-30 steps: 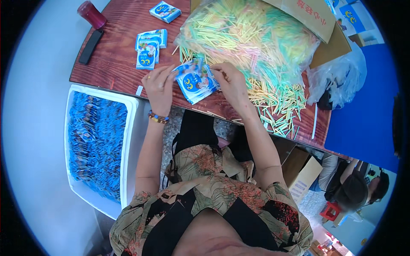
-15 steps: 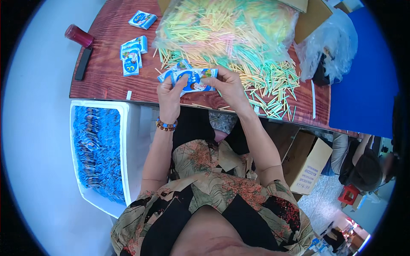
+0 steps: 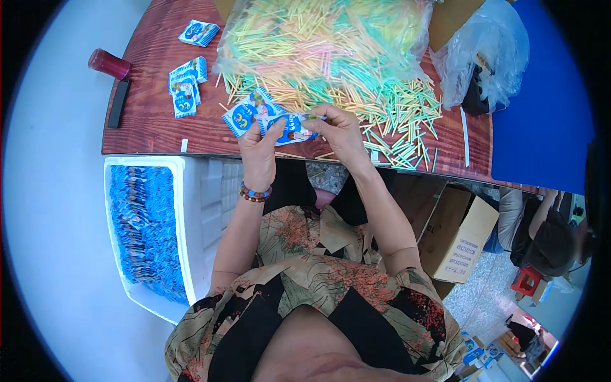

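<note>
White foam box (image 3: 191, 210) of blue sachets nearest, left of lap; left hand (image 3: 258, 153) and right hand (image 3: 340, 130) both pinch a small blue-and-white printed sachet (image 3: 289, 129) between fingertips over the reddish wooden table (image 3: 146, 127) edge; right fingers also nip a thin green stick (image 3: 315, 117); clear plastic bag of pastel sticks (image 3: 318, 32) beyond.

Both hands meet at the near table edge (image 3: 159, 145), left hand (image 3: 258, 149) & right hand (image 3: 340, 130) side by side w/ a packet (image 3: 289, 130) between them, more packets (image 3: 245, 114) just left-behind the left hand. Behind & right of the hands: bag of sticks (image 3: 318, 35), loose sticks (image 3: 394, 121) spilling out beside the right hand; far left on the table, packet pile (image 3: 184, 89), cylinder (image 3: 109, 63), flat bar (image 3: 118, 103). Below-left of the left hand, off the table: bin (image 3: 197, 210) w/ packets in it (image 3: 143, 229); below-right of the right hand, carton (image 3: 464, 239) on the floor.
</note>
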{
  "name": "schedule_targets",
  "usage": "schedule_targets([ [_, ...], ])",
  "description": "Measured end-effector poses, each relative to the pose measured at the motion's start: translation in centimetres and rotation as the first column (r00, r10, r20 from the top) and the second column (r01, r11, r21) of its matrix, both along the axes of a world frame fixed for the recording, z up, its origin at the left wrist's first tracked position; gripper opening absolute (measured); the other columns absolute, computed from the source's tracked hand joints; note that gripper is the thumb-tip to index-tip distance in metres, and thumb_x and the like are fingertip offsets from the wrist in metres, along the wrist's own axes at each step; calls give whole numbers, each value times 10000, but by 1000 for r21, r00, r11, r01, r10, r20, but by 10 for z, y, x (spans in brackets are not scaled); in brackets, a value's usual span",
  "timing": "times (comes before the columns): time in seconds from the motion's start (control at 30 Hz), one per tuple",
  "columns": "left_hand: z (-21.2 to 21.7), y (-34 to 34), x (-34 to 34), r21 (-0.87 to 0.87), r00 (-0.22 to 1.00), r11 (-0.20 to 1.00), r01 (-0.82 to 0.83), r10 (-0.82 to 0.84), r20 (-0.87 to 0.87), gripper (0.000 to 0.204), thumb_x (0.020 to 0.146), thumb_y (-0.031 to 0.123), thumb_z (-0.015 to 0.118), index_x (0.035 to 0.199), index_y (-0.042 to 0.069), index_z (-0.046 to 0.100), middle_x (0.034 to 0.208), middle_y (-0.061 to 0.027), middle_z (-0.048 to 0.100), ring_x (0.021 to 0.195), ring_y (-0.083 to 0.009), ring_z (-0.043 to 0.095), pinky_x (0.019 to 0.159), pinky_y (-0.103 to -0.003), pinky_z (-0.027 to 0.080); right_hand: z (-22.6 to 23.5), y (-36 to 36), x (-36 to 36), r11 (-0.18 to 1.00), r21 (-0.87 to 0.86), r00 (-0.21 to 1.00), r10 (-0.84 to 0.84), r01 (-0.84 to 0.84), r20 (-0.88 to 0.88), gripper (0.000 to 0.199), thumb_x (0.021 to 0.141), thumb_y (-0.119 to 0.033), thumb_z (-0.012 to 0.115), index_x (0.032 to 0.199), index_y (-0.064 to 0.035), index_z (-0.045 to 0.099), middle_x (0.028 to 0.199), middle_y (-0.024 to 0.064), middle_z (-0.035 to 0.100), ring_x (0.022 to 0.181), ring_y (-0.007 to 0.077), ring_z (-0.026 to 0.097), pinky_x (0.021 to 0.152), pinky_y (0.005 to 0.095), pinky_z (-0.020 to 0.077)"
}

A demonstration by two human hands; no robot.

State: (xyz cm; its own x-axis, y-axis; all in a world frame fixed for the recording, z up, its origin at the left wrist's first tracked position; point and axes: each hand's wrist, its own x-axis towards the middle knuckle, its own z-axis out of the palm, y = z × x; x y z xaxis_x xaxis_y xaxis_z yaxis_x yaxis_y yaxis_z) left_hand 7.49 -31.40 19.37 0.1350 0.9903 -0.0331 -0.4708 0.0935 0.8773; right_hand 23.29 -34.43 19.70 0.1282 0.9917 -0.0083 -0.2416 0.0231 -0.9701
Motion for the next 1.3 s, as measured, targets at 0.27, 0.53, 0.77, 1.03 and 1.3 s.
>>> schedule_targets([
  [0.27,-8,-3,14,-33,1000,999,-22,22,-1,78,879,21,649,942,-3,688,876,-9,680,759,-37,590,676,-199,466,-3,-3,9,997,-62,999,-50,49,-16,62,851,-59,678,842,-1,659,756,-13,626,684,27,533,614,204,429],
  [0.53,-8,-3,28,-53,995,998,-38,33,-95,53,876,35,662,908,-2,682,856,2,665,721,-27,560,647,-194,444,-15,-6,27,999,-53,998,11,-14,-58,119,865,-24,655,975,20,668,852,28,671,762,61,602,688,221,495],
  [0.77,-19,-7,45,-31,999,999,-45,44,-21,97,915,66,628,871,-4,678,792,31,613,712,-16,506,635,-200,408,-13,-17,39,994,-36,980,-93,101,173,130,886,-116,652,900,13,665,712,-19,627,670,39,561,619,201,450],
  [1.03,-27,-10,55,-166,981,980,109,-78,178,177,963,156,576,894,21,668,857,0,648,774,-51,579,732,-254,486,17,-40,74,947,314,877,-206,67,434,198,809,-147,689,955,-18,655,1187,123,562,1170,254,491,998,365,375],
  [1.3,-12,-20,79,-184,976,961,205,-186,113,217,985,166,528,970,-8,657,929,-43,673,822,-94,623,748,-254,491,5,-36,89,902,384,747,-115,-198,655,211,718,-189,771,896,-83,726,1370,71,509,1336,325,365,1078,455,290],
])
